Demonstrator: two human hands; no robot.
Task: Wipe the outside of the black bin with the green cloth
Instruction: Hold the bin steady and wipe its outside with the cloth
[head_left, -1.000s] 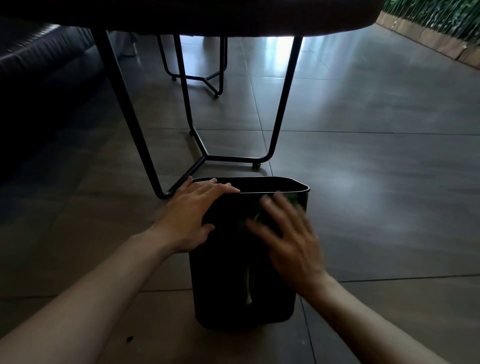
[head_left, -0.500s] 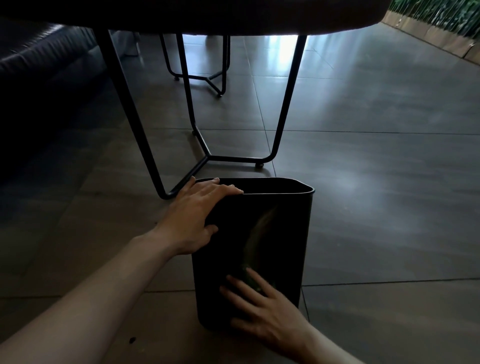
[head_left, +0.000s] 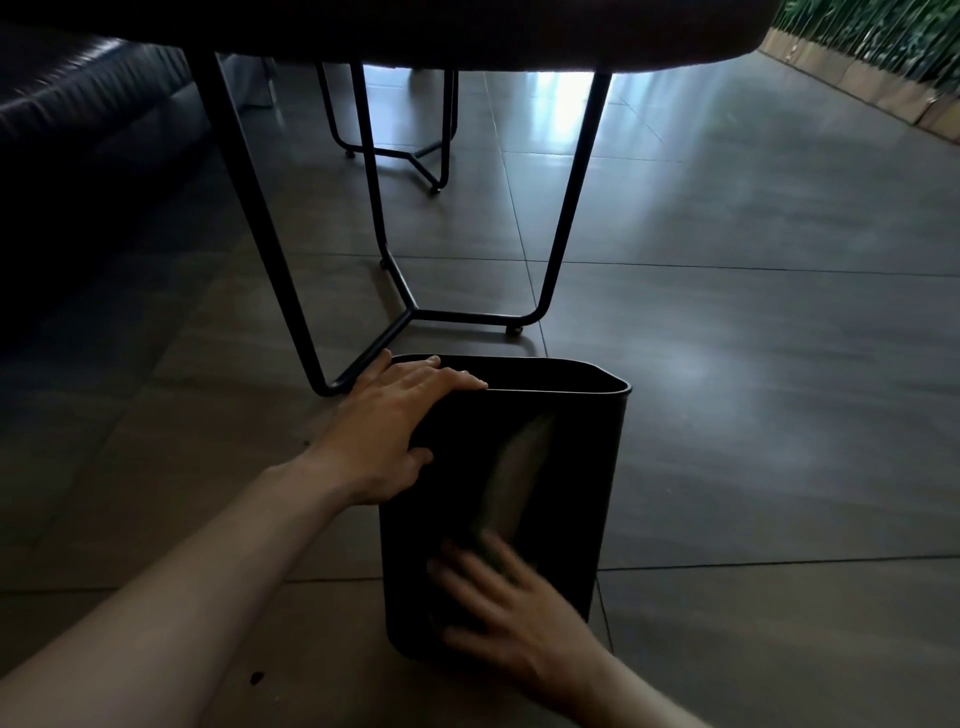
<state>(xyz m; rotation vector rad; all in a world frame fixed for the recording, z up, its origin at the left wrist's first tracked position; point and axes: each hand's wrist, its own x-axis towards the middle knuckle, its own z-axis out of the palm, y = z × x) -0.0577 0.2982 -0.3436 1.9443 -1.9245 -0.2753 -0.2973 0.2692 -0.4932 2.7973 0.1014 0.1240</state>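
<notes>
The black bin (head_left: 566, 467) stands upright on the tiled floor in front of me. My left hand (head_left: 384, 431) grips its near left rim corner, fingers over the edge and thumb on the front wall. My right hand (head_left: 519, 618) lies flat with spread fingers, pressing on the lower front wall, blurred by motion. The green cloth (head_left: 493, 548) is trapped under that hand; only a dark edge shows by the fingertips. A pale streak of reflection runs down the front wall above the hand.
A black metal table frame (head_left: 566, 208) stands just behind the bin, its foot bar near my left hand, the tabletop overhead. A dark sofa (head_left: 78, 130) fills the left. A second frame (head_left: 410, 150) stands farther back. Open tiles spread to the right.
My right hand slid from the upper front of the bin down to its lower front and stays low there, still blurred. My left hand kept its grip on the rim.
</notes>
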